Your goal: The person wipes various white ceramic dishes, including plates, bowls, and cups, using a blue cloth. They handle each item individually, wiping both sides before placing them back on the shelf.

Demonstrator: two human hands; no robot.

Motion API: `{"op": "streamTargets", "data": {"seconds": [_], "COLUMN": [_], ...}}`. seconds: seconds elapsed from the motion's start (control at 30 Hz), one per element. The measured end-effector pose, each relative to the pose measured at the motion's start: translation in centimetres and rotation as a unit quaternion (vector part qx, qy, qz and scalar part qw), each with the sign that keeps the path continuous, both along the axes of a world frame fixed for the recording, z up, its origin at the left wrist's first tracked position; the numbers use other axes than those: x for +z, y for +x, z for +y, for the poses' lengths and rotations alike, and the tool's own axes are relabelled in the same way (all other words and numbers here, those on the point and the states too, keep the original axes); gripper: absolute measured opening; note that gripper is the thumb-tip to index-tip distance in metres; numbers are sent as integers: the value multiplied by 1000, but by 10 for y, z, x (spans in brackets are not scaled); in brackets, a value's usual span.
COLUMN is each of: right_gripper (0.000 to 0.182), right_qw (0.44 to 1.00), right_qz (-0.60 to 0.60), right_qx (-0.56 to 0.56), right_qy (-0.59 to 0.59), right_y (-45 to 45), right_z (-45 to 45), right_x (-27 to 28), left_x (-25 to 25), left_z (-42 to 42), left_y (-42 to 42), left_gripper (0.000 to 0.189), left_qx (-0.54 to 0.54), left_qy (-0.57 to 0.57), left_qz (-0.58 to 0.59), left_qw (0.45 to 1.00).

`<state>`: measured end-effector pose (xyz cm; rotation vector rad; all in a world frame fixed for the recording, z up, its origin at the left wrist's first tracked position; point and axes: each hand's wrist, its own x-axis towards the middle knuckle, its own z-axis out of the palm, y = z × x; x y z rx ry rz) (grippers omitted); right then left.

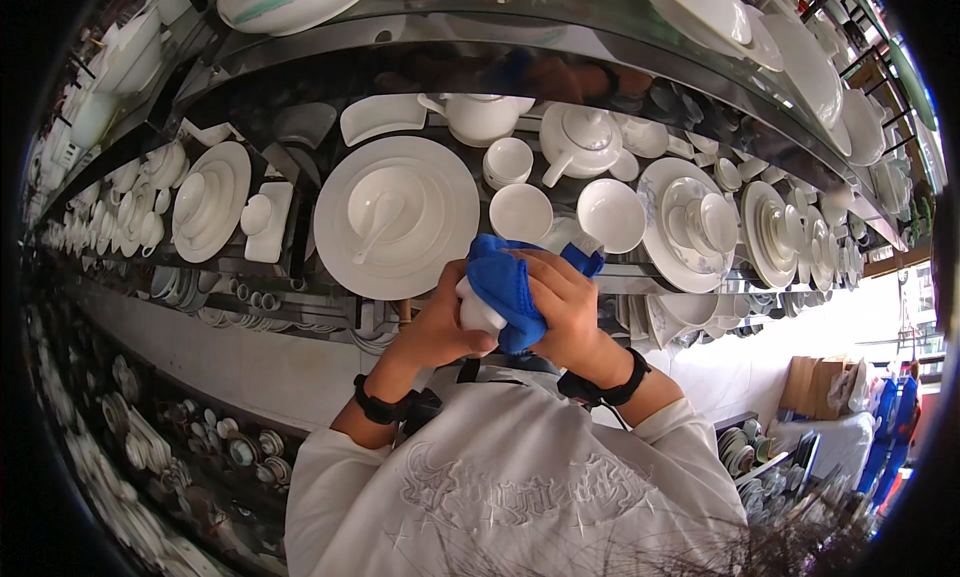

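Close to my chest, my left hand [431,325] grips a small white ceramic piece [480,314]; its exact kind is hard to tell, as fingers and cloth cover much of it. My right hand [566,307] holds a blue cloth [499,277] pressed against that piece. Part of the cloth with a pale tag [587,244] sticks out past my right fingers. Just beyond my hands, on the shelf, stand two white cups [521,211] [611,215]. A large white plate [330,224] lies to their left, bearing a bowl [412,220] and a spoon [379,228].
White teapots [480,119] [581,138] stand behind the cups. Stacked plates and bowls [690,224] line the shelf to the right. Above runs a dark shelf edge [450,51] carrying large dishes [292,3]. More crockery [240,449] fills a rack behind me on the left; cardboard [814,385] stands at right.
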<state>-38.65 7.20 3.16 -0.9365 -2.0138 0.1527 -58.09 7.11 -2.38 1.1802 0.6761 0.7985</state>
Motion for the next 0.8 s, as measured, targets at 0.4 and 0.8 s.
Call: {"op": "streamTargets", "data": {"seconds": [0.4, 0.8], "right_gripper": [46, 36], "right_qw": [913, 997], "right_qz": [241, 4], "right_qx": [12, -76], "right_qy": [-330, 17], "right_y": [9, 17], "right_z": [-18, -13], "right_x": [-27, -7], "left_x": [1, 31], "left_z": [-2, -9], "left_y": [0, 32], "left_gripper": [118, 92], "left_qx": [3, 40], "left_qy": [217, 219], "left_qz": [16, 251], "left_qw": [976, 942]}}
